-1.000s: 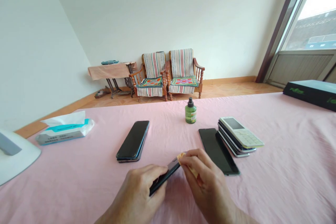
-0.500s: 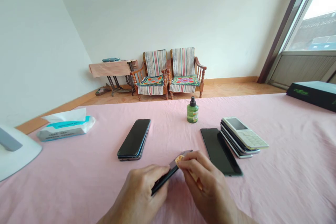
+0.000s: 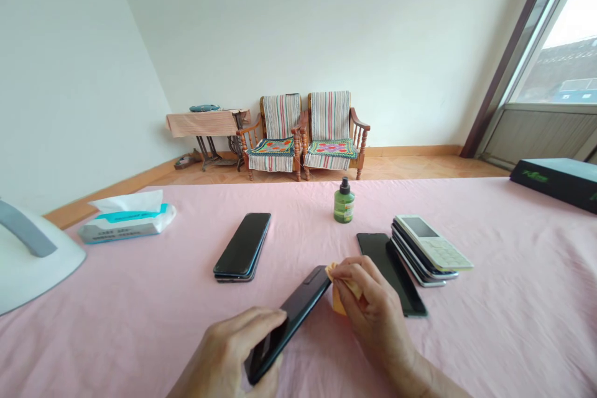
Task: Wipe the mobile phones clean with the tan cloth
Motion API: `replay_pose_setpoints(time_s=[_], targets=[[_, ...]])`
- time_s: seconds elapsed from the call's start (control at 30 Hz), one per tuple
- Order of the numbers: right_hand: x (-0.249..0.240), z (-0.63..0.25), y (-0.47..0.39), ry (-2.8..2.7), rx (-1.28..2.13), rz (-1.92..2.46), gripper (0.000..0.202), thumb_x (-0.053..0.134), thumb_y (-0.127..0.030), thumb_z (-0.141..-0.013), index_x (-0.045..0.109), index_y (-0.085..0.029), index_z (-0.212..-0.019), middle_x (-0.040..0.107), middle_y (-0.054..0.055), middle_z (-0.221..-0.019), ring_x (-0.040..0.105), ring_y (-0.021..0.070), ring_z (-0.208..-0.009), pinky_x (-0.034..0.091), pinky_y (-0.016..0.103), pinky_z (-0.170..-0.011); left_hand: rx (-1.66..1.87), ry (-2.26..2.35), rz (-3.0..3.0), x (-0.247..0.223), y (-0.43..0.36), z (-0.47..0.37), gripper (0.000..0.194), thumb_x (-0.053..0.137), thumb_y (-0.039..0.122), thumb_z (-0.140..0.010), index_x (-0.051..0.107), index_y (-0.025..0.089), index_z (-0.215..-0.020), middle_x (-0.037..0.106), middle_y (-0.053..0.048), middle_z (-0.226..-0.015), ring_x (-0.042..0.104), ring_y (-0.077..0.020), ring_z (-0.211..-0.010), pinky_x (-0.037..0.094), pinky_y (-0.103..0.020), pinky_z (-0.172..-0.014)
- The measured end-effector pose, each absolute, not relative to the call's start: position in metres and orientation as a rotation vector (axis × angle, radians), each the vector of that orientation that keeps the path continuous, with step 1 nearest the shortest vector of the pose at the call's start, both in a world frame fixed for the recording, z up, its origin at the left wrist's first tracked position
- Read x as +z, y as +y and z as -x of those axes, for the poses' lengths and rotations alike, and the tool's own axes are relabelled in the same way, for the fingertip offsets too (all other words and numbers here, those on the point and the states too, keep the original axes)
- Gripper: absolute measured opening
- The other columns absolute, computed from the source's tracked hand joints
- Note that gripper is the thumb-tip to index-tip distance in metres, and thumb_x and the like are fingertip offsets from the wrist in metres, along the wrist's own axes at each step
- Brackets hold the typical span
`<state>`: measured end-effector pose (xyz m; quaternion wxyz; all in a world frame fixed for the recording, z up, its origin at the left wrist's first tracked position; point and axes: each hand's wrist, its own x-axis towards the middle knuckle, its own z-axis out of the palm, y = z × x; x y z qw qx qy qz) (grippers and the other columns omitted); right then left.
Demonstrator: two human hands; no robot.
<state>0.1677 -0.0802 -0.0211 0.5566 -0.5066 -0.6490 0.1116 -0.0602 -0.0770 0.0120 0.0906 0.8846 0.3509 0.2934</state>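
A dark smartphone (image 3: 301,306) is tilted up in my left hand (image 3: 233,348), whose thumb and fingers grip its near end. My right hand (image 3: 373,311) pinches an orange-yellow cloth (image 3: 342,298) against the phone's far right corner. Part of the cloth is hidden by my fingers. To the left lies a small stack of phones (image 3: 242,245). Just beyond my right hand a large black phone (image 3: 396,277) lies flat, partly covered by that hand. Against it stands a taller stack of phones (image 3: 420,261), topped by a white keypad phone (image 3: 433,241).
A green spray bottle (image 3: 344,204) stands upright behind the phones on the pink cloth (image 3: 153,323). Farther left are a tissue pack (image 3: 128,224) and a white, grey-handled object (image 3: 37,261). A black box (image 3: 557,183) sits at the far right. Two wooden chairs (image 3: 329,124) stand beyond.
The held phone has come nearer and lower left, showing more of its length. My right hand with the cloth has moved slightly right, to the phone's corner. The camera view has shifted slightly.
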Motion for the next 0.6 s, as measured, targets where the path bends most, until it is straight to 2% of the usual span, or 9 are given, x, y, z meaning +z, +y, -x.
replay_pose_setpoints(time_s=[0.1,0.27,0.37,0.43,0.5,0.6], targets=[[-0.024,-0.166,-0.079,-1.555,0.267,1.171,0.016,0.050,-0.013,-0.091,0.062,-0.022,-0.090,0.061,0.004,-0.088,0.062,0.0154,-0.081,0.048,0.024,-0.071,0.925,1.035,-2.784,0.005,-0.084,0.075,0.053,0.054,0.005,-0.061,0.065,0.024,-0.109,0.075,0.000,-0.095,0.074,-0.0190,-0.079,0.062,-0.021,-0.073],[-0.025,-0.163,-0.078,-1.543,0.263,1.174,0.014,0.051,-0.016,-0.091,0.064,-0.022,-0.088,0.062,0.004,-0.086,0.063,0.0159,-0.079,0.049,0.024,-0.070,0.876,1.024,-2.853,-0.003,-0.088,0.079,0.058,0.053,0.004,-0.060,0.063,0.024,-0.114,0.074,-0.003,-0.099,0.072,-0.0215,-0.084,0.061,-0.026,-0.079],[-0.017,-0.165,-0.071,-1.539,0.295,1.192,0.013,0.053,-0.019,-0.091,0.065,-0.021,-0.088,0.064,0.005,-0.088,0.064,0.0175,-0.080,0.049,0.026,-0.072,0.834,1.015,-2.762,0.000,-0.090,0.060,0.045,0.054,0.006,-0.064,0.066,0.021,-0.105,0.072,-0.004,-0.088,0.070,-0.0204,-0.075,0.060,-0.026,-0.071],[-0.009,-0.168,-0.062,-1.547,0.331,1.211,0.013,0.054,-0.020,-0.090,0.067,-0.021,-0.087,0.065,0.006,-0.089,0.064,0.0190,-0.083,0.050,0.029,-0.075,0.796,1.067,-2.695,0.003,-0.090,0.042,0.031,0.054,0.007,-0.068,0.067,0.020,-0.093,0.068,-0.003,-0.075,0.066,-0.0189,-0.065,0.057,-0.026,-0.062],[-0.001,-0.173,-0.051,-1.546,0.365,1.237,0.012,0.056,-0.021,-0.089,0.068,-0.020,-0.086,0.067,0.006,-0.089,0.065,0.0198,-0.084,0.049,0.030,-0.076,0.794,1.085,-2.646,0.005,-0.089,0.027,0.014,0.059,0.013,-0.071,0.066,0.019,-0.082,0.064,-0.003,-0.070,0.063,-0.0189,-0.061,0.054,-0.026,-0.058],[0.007,-0.180,-0.039,-1.552,0.382,1.260,0.013,0.058,-0.022,-0.087,0.069,-0.018,-0.082,0.067,0.005,-0.085,0.065,0.0195,-0.081,0.049,0.030,-0.076,0.872,1.122,-2.558,0.003,-0.086,0.014,0.012,0.060,0.011,-0.073,0.065,0.019,-0.081,0.063,-0.003,-0.071,0.062,-0.0183,-0.063,0.052,-0.024,-0.057]])
